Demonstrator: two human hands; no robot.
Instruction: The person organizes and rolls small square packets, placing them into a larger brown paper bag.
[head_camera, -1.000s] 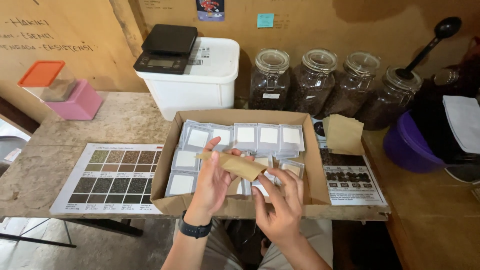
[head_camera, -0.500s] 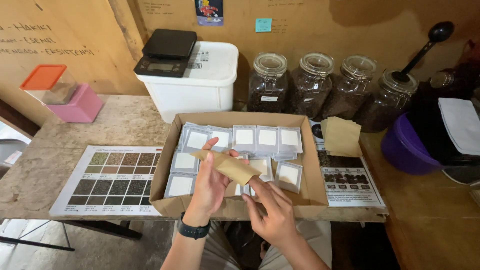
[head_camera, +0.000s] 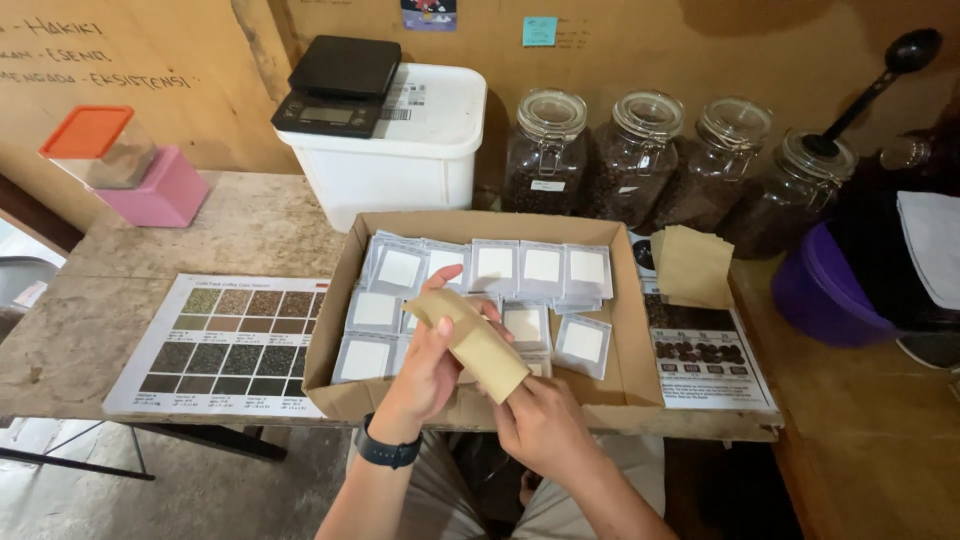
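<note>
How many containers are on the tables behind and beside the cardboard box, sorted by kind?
Glass clip-top jars of dark beans: 4, from the leftmost to the rightmost
White plastic tub with a black scale on top: 1
Pink box carrying an orange-lidded clear tub: 1
Orange-lidded clear tub: 1
Purple bowl: 1
Total: 8

the light is soft and warm, fairly even, falling from above and a little in front. the white tub and the white packets are the brightest spots, near washed out. the jars throw dim shadows on the wall behind. the right side, by the purple bowl, sinks into dark. focus is sharp at the centre; the table edges bow from the wide lens.
</note>
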